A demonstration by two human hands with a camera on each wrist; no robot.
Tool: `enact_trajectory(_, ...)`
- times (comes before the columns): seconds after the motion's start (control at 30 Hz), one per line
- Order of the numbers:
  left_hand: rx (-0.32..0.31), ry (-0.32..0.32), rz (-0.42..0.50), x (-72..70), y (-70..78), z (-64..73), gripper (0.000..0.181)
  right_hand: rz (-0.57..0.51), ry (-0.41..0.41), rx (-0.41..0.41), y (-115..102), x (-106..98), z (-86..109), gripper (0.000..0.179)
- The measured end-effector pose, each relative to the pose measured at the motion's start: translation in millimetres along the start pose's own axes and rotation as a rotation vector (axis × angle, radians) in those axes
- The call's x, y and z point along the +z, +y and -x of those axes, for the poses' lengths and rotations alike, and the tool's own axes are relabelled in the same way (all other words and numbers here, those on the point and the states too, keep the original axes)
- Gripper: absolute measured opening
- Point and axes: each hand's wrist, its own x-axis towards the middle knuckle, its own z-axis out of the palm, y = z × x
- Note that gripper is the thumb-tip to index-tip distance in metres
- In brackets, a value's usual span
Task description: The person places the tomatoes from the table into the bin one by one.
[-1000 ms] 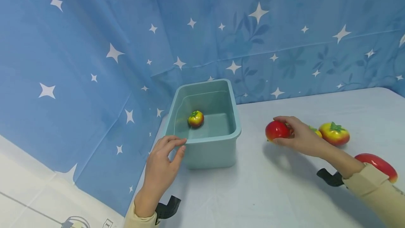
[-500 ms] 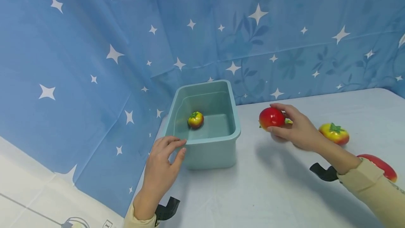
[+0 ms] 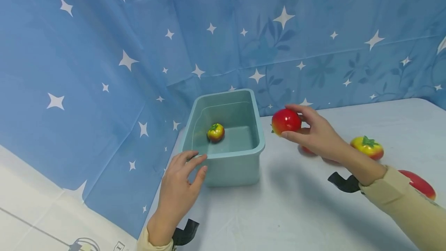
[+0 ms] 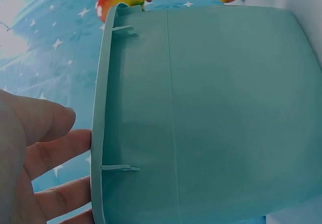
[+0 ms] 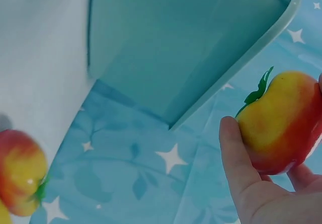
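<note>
My right hand (image 3: 318, 136) holds a red toy tomato (image 3: 285, 121) above the table, just right of the blue-green plastic bin (image 3: 231, 171). In the right wrist view the tomato (image 5: 282, 123) shows its yellow side and green leaves, thumb and fingers around it. My left hand (image 3: 178, 185) is at the bin's near left corner. Its fingertips lie right at the rim (image 4: 99, 133) in the left wrist view, fingers loosely bent. Inside the bin rests a yellow-and-red tomato (image 3: 216, 132).
To the right, a yellow-and-red tomato (image 3: 367, 148) and a long red fruit (image 3: 418, 184) lie on the white-covered table (image 3: 278, 212). Another red one (image 3: 307, 150) is mostly hidden beneath my right hand. A blue star-patterned cloth (image 3: 223, 49) hangs behind and to the left.
My right hand has lifted the red tomato and carried it left toward the bin, uncovering part of a red fruit beneath. My left hand has stayed at the bin's corner.
</note>
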Motion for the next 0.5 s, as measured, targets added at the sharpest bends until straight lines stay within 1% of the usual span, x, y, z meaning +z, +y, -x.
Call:
enact_trajectory(0.1, -0.004, 0.0, -0.01, 0.6, -0.1, 0.5, 0.027, 0.003, 0.002, 0.004, -6.5, 3.6, -6.2, 0.091)
enact_trajectory(0.3, -0.011, 0.01, -0.011, 1.7, -0.7, 0.9, 0.025, 0.001, -0.028, -0.056, -19.9, 8.8, -21.3, 0.085)
enact_trajectory(0.5, 0.001, 0.031, 0.004, 3.4, -1.4, 0.8, 0.024, -0.016, -0.061, -0.041, -29.6, 14.4, -30.2, 0.082)
